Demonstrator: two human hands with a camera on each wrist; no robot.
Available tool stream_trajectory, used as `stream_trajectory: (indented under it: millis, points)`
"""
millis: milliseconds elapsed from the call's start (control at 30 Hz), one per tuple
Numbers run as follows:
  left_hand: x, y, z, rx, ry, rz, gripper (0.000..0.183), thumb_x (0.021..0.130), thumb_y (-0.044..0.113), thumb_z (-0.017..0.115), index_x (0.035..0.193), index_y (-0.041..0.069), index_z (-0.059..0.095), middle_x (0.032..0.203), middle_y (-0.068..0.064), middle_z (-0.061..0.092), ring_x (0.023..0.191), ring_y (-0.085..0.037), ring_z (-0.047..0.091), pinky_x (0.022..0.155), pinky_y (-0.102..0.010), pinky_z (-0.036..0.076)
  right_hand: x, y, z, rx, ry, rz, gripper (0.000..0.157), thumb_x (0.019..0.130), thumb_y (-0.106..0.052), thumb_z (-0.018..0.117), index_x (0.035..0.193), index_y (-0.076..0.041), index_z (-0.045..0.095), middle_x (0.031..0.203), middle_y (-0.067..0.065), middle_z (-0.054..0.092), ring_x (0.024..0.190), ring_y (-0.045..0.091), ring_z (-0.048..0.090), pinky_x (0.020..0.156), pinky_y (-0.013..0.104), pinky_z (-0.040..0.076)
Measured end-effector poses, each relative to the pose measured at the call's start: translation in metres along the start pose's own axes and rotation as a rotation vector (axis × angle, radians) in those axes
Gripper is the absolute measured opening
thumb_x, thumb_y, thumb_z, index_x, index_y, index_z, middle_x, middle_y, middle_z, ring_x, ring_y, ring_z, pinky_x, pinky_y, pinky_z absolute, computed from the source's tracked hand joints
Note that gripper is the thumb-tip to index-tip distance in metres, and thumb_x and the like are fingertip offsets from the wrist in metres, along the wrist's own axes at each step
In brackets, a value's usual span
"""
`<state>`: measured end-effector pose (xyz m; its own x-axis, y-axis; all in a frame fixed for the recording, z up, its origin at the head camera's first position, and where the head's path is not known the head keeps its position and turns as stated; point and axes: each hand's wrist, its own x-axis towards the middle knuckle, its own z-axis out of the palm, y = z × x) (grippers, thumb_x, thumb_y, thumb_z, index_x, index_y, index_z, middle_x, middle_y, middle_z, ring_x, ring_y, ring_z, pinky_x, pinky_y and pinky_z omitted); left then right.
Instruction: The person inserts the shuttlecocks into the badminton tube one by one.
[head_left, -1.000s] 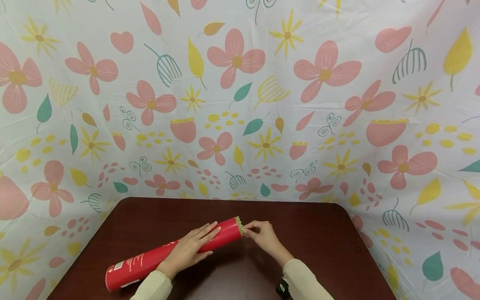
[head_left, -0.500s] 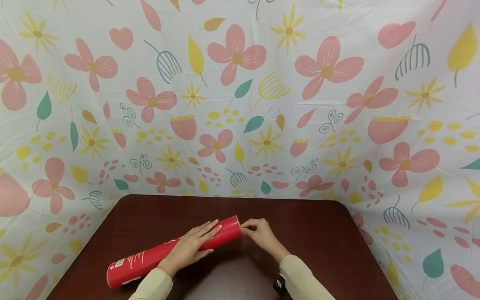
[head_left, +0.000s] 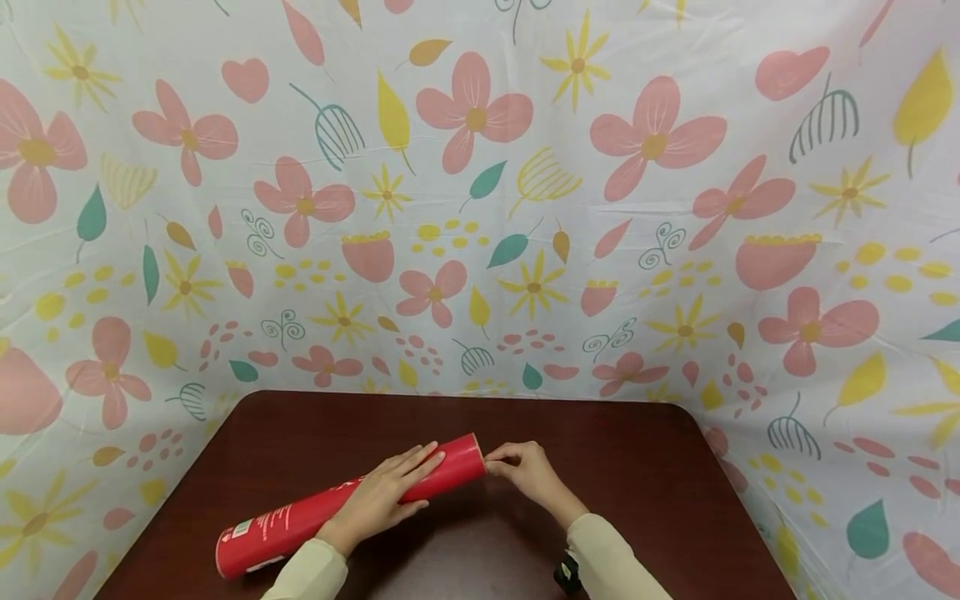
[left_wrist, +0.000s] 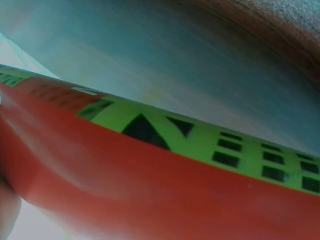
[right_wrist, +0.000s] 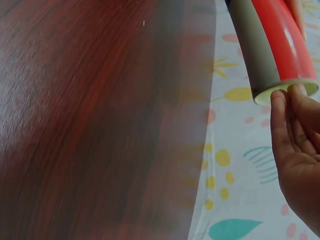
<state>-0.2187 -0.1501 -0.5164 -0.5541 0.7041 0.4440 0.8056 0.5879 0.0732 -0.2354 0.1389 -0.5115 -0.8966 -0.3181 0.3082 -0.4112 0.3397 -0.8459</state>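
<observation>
A long red tube (head_left: 285, 521), like a shuttlecock tube, lies slantwise over the table with its right end raised. My left hand (head_left: 378, 500) holds it near the middle, fingers laid over its top and thumb on the near side. In the left wrist view, its red side (left_wrist: 165, 190) and a lime-green patterned band (left_wrist: 195, 142) fill much of the picture. My right hand (head_left: 528, 471) is at the raised open end, thumb and forefinger pinched together. The right wrist view shows those fingertips (right_wrist: 278, 97) just inside the pale green mouth (right_wrist: 265, 95); what they pinch, probably a shuttlecock's skirt, is mostly hidden.
The dark reddish-brown table (head_left: 630, 500) has rounded far corners. A flower-patterned sheet (head_left: 480, 208) hangs behind it and along both sides. A small black device (head_left: 567, 573) sits at the right sleeve (head_left: 611, 554).
One second ago a pale green frilled edge stuck out of the tube's mouth by the right fingertips. It has gone inside, leaving a smooth rim. Left hand and tube have hardly moved.
</observation>
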Motion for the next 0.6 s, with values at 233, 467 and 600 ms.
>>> stream_trajectory:
  millis: [233, 467, 600]
  points:
    - [0.003, 0.000, -0.001, 0.008, 0.037, 0.003, 0.088, 0.073, 0.023, 0.085, 0.148, 0.016, 0.039, 0.152, -0.005, 0.037, 0.129, -0.029, 0.048, 0.099, -0.046, 0.045, -0.012, -0.001, -0.021, -0.071, 0.043, -0.002, 0.012, 0.086, -0.012, 0.071, 0.093, -0.003, 0.074, 0.083, 0.004, 0.071, 0.070, 0.011, 0.063, 0.060, 0.023, 0.052]
    - [0.005, 0.000, -0.003, 0.021, 0.071, -0.037, 0.087, 0.074, 0.023, 0.084, 0.148, 0.015, 0.040, 0.150, -0.009, 0.041, 0.128, -0.031, 0.049, 0.097, -0.049, 0.045, -0.033, 0.004, -0.038, -0.090, 0.070, 0.064, 0.007, 0.089, -0.010, 0.067, 0.094, -0.009, 0.072, 0.086, 0.012, 0.070, 0.074, 0.022, 0.066, 0.061, 0.024, 0.052]
    - [0.004, -0.005, -0.004, 0.046, 0.100, -0.068, 0.084, 0.075, 0.024, 0.084, 0.147, 0.014, 0.042, 0.149, -0.011, 0.042, 0.127, -0.032, 0.050, 0.097, -0.050, 0.046, -0.045, 0.006, -0.044, -0.073, 0.082, 0.105, 0.008, 0.091, -0.011, 0.066, 0.096, -0.008, 0.072, 0.091, 0.017, 0.071, 0.080, 0.032, 0.068, 0.064, 0.023, 0.054]
